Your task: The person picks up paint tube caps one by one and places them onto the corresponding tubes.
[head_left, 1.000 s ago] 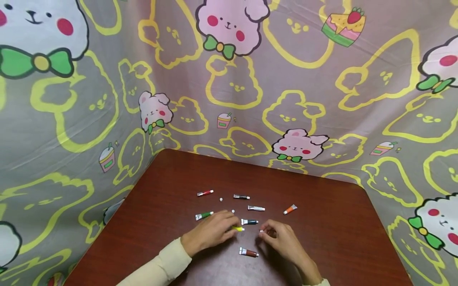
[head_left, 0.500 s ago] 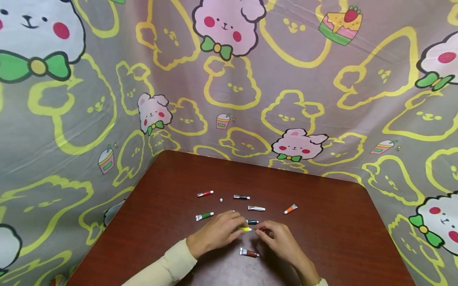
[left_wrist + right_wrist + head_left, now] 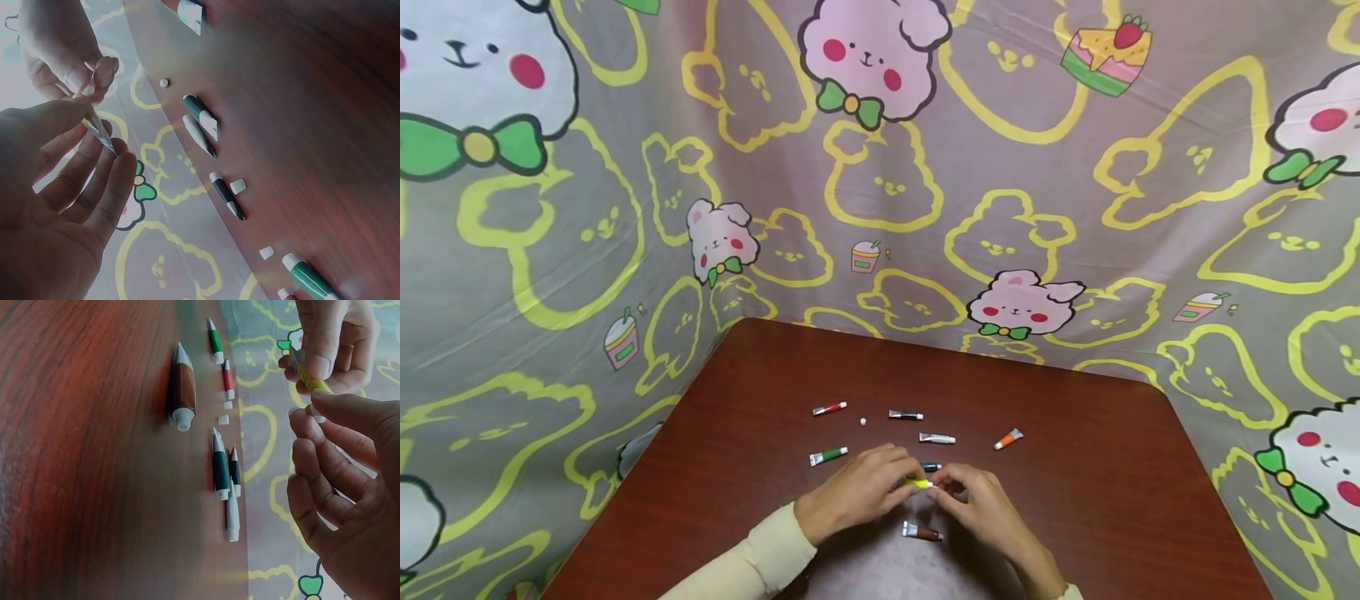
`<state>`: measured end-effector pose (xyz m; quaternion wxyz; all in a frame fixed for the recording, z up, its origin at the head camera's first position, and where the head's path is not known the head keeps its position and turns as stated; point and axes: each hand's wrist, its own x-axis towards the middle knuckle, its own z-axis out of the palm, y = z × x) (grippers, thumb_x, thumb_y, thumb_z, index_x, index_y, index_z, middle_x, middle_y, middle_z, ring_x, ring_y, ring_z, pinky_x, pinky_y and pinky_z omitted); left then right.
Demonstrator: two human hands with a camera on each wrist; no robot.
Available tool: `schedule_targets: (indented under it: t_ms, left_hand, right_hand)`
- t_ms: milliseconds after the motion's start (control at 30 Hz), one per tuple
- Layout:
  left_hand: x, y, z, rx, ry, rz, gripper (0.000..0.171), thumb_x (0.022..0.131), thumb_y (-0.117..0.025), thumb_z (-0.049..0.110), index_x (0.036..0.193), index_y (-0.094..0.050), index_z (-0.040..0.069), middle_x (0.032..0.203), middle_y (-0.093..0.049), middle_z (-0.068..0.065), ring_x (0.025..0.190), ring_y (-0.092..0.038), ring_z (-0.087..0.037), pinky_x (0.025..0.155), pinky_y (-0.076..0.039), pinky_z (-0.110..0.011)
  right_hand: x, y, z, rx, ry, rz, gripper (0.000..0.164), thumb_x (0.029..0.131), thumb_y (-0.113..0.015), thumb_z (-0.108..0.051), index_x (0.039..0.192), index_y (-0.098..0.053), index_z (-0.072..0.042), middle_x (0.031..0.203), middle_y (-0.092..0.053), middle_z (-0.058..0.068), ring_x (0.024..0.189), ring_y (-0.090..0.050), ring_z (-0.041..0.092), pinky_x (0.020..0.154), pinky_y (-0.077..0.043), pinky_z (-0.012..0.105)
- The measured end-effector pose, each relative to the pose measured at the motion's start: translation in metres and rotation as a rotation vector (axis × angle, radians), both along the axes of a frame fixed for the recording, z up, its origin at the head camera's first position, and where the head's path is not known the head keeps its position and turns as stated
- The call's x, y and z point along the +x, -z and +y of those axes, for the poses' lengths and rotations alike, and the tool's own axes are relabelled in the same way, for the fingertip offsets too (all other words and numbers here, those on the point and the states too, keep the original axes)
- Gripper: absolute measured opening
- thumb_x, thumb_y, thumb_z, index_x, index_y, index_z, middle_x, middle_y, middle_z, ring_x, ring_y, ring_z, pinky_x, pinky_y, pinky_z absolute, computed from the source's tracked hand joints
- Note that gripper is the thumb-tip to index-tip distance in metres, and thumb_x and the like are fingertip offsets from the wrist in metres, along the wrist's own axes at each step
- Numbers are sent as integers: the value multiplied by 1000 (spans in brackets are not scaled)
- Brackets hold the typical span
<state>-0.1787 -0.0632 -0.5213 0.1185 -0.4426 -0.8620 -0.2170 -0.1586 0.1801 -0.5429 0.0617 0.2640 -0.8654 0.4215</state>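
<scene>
Hands meeting over a yellow paint tube (image 3: 917,482) above the table (image 3: 1112,500).

Nearest lies a brown tube (image 3: 921,531). The left hand (image 3: 857,490) pinches the yellow tube; the right hand's (image 3: 973,500) fingertips (image 3: 312,403) close narrowly at its tip. The right wrist view shows the brown tube uncapped; beyond lie green (image 3: 828,455) and orange (image 3: 1008,438) tubes.

A makeshift craft corner: a dark wooden table (image 3: 1075,500) enclosed by cartoon-bear fabric (image 3: 925,208), paint tubes (image 3: 937,438) scattered on it.
</scene>
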Motion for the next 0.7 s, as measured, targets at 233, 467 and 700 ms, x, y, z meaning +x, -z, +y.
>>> schedule_targets:
  t_ms: [233, 467, 700]
  left_hand:
    - [-1, 2, 1, 3, 6, 16, 9, 103, -77, 25, 111, -77, 19, 104, -74, 8, 97, -69, -7, 90, -57, -25]
    - [0, 3, 1, 6, -1, 22, 9, 103, -77, 24, 109, -77, 19, 102, -74, 7, 96, -69, -8, 91, -58, -29]
    - [0, 5, 2, -9, -15, -12, 8, 103, -77, 24, 109, -77, 19, 103, -74, 6, 98, -69, -6, 110, -57, -44]
  right_hand:
    - [-1, 1, -1, -4, 1, 21, 5, 98, -82, -15, 100, -77, -16, 93, -78, -6, 85, -71, 1, 72, -63, 29]
    - [-2, 2, -1, -5, 26, 38, 6, 97, -83, -15, 99, -77, -16, 91, -76, -8, 83, -69, -2, 73, -64, 33]
    - [-2, 2, -3, -9, 51, 55, 9, 95, -84, -14, 98, -77, -17, 90, -77, -9, 82, -70, 2, 73, -63, 30]
